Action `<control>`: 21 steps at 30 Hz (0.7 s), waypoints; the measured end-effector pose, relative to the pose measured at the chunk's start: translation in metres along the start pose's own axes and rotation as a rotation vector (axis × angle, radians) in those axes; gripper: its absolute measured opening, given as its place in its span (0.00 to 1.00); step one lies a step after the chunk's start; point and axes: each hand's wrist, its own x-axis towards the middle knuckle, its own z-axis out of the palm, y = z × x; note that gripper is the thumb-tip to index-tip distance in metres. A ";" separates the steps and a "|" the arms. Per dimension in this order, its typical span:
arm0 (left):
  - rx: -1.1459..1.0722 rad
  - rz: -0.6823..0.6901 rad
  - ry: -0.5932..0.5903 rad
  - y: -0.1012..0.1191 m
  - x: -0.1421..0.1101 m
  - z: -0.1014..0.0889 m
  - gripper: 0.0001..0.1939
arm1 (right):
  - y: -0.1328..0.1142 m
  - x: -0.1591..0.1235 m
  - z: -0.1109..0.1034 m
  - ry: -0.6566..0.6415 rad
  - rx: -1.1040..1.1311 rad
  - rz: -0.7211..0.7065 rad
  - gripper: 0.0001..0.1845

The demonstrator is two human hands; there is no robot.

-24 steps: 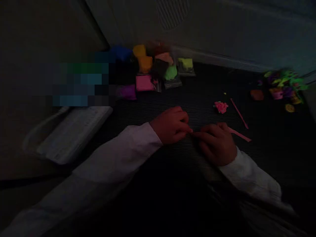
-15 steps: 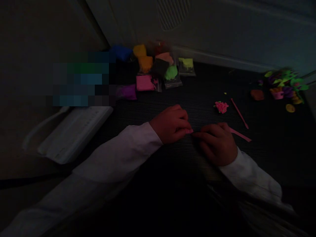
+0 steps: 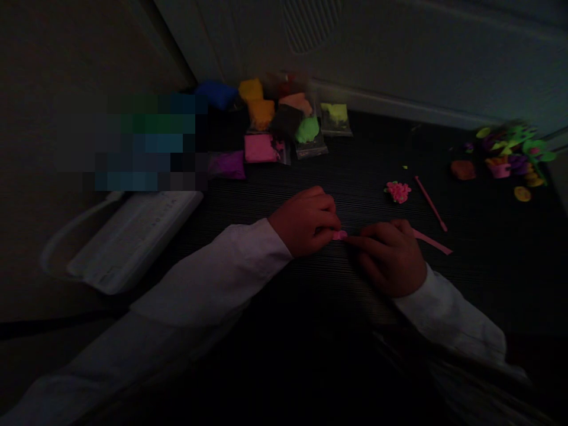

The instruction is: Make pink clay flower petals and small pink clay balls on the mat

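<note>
Between the thumb and fingers of my left hand [image 3: 306, 223] is a small piece of pink clay [image 3: 340, 235], held low over the dark table. My right hand [image 3: 390, 255] is closed, and its leading fingertip lies right at the clay's edge. Whether that hand grips anything is hidden. A pink flat-bladed modelling tool [image 3: 433, 242] sticks out beyond the right knuckles; I cannot tell if the hand touches it. Past the hands are a pink clay flower cluster with green bits [image 3: 398, 191] and a thin pink modelling stick [image 3: 430, 203].
Several bags of coloured clay, among them a pink one [image 3: 261, 148] and a purple one [image 3: 231, 165], lie at the back. A white power strip [image 3: 137, 242] is on the left. Small clay figures [image 3: 515, 155] and a brown-red lump [image 3: 462, 170] are at the far right.
More of the pink clay shows at my left fingertips, and those fingers have drawn back slightly. My right hand stays nearly where it was.
</note>
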 end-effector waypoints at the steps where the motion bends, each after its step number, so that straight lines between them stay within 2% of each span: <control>1: 0.001 -0.002 -0.001 0.000 0.000 0.000 0.10 | 0.000 0.000 0.000 0.009 0.003 0.000 0.15; 4: 0.009 -0.006 -0.001 -0.001 0.000 0.000 0.10 | 0.000 0.000 -0.001 0.034 0.009 -0.002 0.15; 17: 0.039 -0.060 0.046 -0.006 0.000 -0.002 0.10 | -0.001 0.000 -0.001 -0.004 -0.001 -0.013 0.17; 21: 0.049 -0.102 0.038 -0.010 0.000 -0.003 0.10 | 0.000 -0.001 -0.001 0.038 0.013 0.007 0.15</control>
